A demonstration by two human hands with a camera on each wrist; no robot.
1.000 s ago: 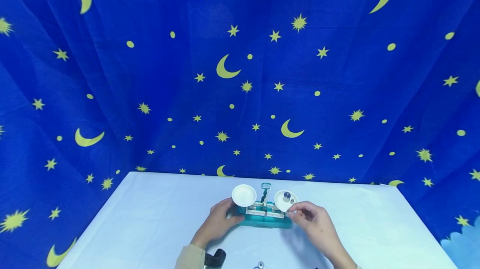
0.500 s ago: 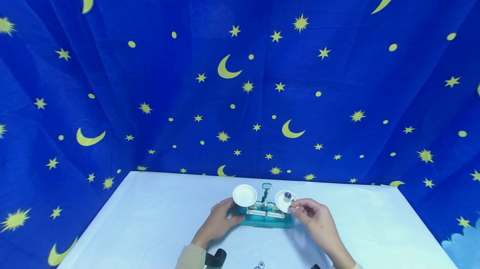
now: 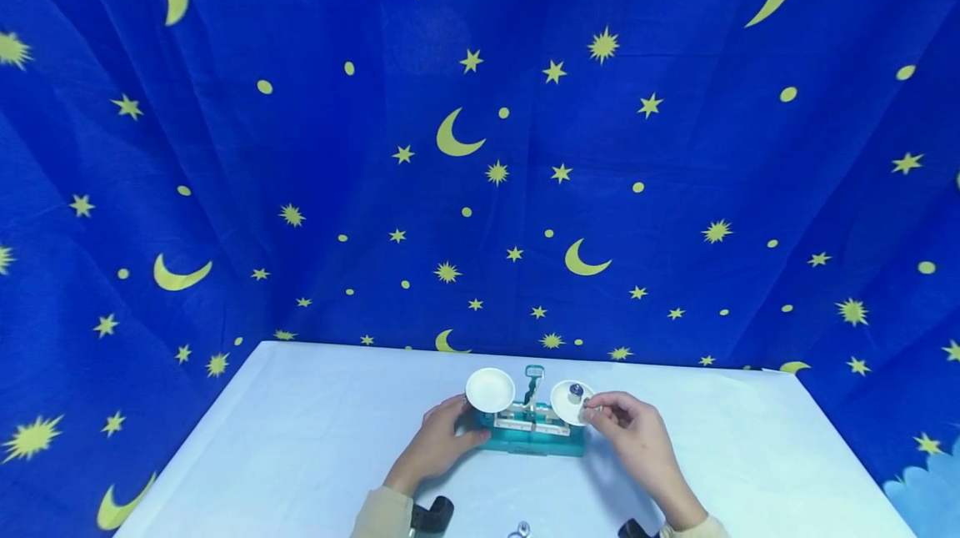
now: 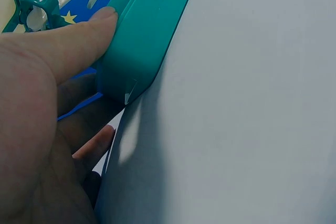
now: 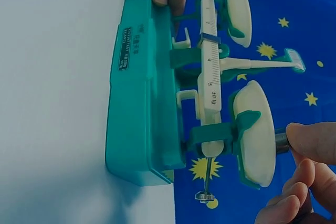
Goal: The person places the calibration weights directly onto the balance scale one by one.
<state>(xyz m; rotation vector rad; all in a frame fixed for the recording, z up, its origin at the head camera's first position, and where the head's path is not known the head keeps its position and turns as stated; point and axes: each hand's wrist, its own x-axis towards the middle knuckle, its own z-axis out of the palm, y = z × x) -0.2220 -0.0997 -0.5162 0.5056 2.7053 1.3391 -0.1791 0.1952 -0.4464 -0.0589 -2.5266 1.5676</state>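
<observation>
A green balance scale (image 3: 531, 442) with two white pans stands on the white table. My left hand (image 3: 437, 442) grips the left end of its base, the thumb (image 4: 102, 22) on top and the other fingers behind. At the right pan (image 3: 564, 415), my right hand (image 3: 637, 442) pinches a small metal weight at the rim, mostly hidden by the fingertips. A larger metal weight (image 3: 576, 392) stands in that pan. The left pan (image 3: 491, 390) holds nothing. In the right wrist view, the thumb overlaps a metal cylinder (image 5: 282, 141) above the pan, and a blue rider (image 5: 211, 38) sits on the graduated beam.
Another metal weight (image 3: 523, 529) stands at the bottom edge of the head view. A blue curtain (image 3: 375, 188) with yellow moons and stars hangs behind the table (image 3: 322, 413). Black straps sit at both wrists.
My right hand has moved up and slightly right, from the front rim of the right pan to its right side. My left hand keeps its grip on the base.
</observation>
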